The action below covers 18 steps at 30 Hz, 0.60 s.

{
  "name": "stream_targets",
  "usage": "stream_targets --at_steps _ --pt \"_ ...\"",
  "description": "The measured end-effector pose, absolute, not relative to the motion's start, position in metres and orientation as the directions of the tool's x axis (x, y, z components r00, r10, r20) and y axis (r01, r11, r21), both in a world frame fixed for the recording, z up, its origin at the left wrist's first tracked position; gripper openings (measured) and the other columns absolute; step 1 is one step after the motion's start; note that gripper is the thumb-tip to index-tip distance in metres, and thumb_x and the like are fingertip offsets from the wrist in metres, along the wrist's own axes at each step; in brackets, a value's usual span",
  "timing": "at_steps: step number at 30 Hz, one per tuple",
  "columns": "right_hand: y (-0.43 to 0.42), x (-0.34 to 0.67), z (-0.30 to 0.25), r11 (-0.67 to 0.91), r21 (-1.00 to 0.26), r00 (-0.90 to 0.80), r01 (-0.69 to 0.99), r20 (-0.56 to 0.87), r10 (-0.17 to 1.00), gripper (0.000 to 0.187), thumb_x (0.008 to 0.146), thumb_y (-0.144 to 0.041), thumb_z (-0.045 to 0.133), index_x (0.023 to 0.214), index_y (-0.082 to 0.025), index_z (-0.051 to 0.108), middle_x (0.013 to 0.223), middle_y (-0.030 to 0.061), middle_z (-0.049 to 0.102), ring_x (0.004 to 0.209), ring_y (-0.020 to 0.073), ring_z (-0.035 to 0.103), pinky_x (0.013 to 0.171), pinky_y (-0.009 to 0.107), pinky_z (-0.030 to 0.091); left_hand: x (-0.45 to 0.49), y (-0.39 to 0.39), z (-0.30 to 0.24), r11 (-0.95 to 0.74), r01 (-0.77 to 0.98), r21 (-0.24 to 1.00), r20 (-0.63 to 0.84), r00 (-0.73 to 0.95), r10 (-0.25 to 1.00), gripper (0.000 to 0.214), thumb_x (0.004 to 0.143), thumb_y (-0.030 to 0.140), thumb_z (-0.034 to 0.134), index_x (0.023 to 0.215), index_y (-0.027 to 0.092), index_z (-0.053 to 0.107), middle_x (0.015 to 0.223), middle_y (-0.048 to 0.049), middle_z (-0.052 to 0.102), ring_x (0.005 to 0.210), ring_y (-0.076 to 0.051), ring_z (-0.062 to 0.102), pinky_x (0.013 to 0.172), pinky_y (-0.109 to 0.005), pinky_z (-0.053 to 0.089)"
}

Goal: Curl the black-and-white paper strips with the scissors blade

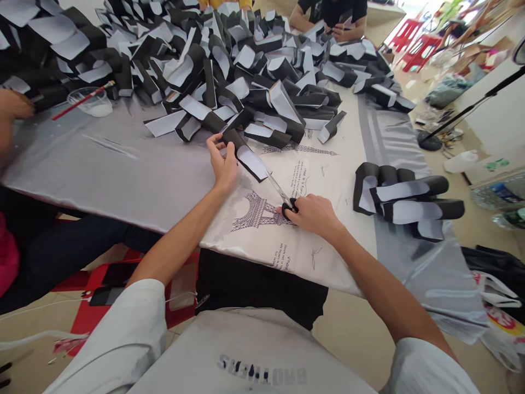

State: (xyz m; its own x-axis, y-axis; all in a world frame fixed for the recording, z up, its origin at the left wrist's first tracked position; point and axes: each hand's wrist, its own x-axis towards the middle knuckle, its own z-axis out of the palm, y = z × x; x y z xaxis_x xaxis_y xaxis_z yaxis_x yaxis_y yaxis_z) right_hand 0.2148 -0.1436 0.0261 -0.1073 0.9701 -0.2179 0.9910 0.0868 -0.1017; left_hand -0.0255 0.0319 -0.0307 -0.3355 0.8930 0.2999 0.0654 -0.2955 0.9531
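My left hand (223,161) grips a folded black piece with a white face (252,162), which looks like paper or card. It lies near the front of the big pile of similar pieces (229,71). In my right hand (314,213) is a pair of scissors (281,190), my fingers in its black handles. The blades point up and left, their tips at the near right corner of the held piece. Whether the blades touch its edge or overlap it, I cannot tell. Beneath both hands lies a cloth printed with Eiffel Towers (262,213).
A small stack of folded pieces (406,200) rests at the table's right edge. At left, a clear bowl (96,106) of white stuff carries a red brush (82,101), near another person's hand (18,104). Someone else's hands (342,30) are across the table. A red stool (92,312) holds phones.
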Motion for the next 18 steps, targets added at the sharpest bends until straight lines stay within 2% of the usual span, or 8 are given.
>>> stream_targets --at_steps 6,13,18 --pt "-0.1436 0.2146 0.0269 0.09 -0.112 -0.113 0.99 -0.215 0.97 0.072 0.111 -0.073 0.037 0.07 -0.021 0.064 0.068 0.0104 0.063 0.065 0.0224 0.058 0.061 0.035 0.03 -0.0261 0.0349 -0.0339 -0.299 0.067 0.952 0.303 -0.348 0.887 0.059 0.101 0.078 0.069 0.137 0.034 0.052 0.123 -0.0084 0.062 0.078 -0.016 0.063 0.06 -0.028 0.054" --pt "-0.1446 0.2127 0.0282 0.072 -0.11 -0.095 0.991 -0.224 0.97 0.07 0.105 -0.078 0.047 0.068 -0.022 0.062 0.065 0.0086 0.062 0.063 0.0219 0.058 0.061 0.035 0.03 -0.0253 0.0338 -0.0325 -0.301 0.057 0.952 0.302 -0.341 0.89 0.06 0.101 0.074 0.071 0.142 0.033 0.054 0.119 -0.0082 0.062 0.082 -0.018 0.066 0.064 -0.031 0.057" --pt "-0.1445 0.2089 0.0266 0.014 -0.13 -0.041 0.991 -0.208 0.977 0.065 0.112 -0.066 0.041 0.07 -0.021 0.064 0.069 0.0096 0.065 0.065 0.0217 0.059 0.06 0.035 0.03 -0.0252 0.0294 -0.0263 -0.317 0.045 0.947 0.314 -0.313 0.896 0.06 0.103 0.068 0.073 0.151 0.034 0.058 0.116 -0.0086 0.062 0.091 -0.022 0.07 0.074 -0.035 0.063"
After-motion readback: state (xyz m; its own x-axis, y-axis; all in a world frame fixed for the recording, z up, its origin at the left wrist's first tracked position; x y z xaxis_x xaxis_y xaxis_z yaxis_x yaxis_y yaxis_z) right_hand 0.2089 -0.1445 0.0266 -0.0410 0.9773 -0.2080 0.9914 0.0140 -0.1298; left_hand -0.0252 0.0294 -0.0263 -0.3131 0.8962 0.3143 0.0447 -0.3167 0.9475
